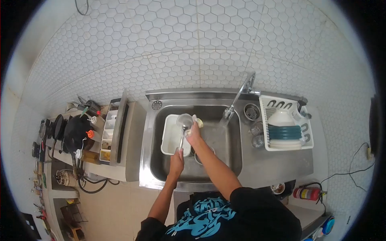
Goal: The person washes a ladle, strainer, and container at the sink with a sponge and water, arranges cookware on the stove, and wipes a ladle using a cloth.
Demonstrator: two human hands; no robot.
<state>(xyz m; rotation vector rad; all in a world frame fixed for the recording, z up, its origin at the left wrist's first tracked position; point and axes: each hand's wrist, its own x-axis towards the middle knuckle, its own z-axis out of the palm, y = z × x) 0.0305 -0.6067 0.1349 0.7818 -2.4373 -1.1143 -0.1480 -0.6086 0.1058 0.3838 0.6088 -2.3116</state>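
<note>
A metal ladle (184, 120) is held over a white rectangular basin (170, 132) that stands in the left part of the steel sink (223, 154). My left hand (177, 161) is closed round the lower end of the ladle's handle. Up beside the ladle's bowl, my right hand (194, 133) grips a pale yellow sponge (200, 123) against it. A round metal container (198, 159) sits in the sink, partly hidden under my right forearm. Water appears to run from the faucet (240, 97) into the sink's right side.
To the right stands a white dish rack (284, 148) with plates and bowls. Glasses (257, 140) and a metal bowl (251, 112) are between it and the sink. Leftward are squeeze bottles (93, 135), a condiment tray (108, 133) and a dark wok (78, 131). A fire extinguisher (307, 193) is low right.
</note>
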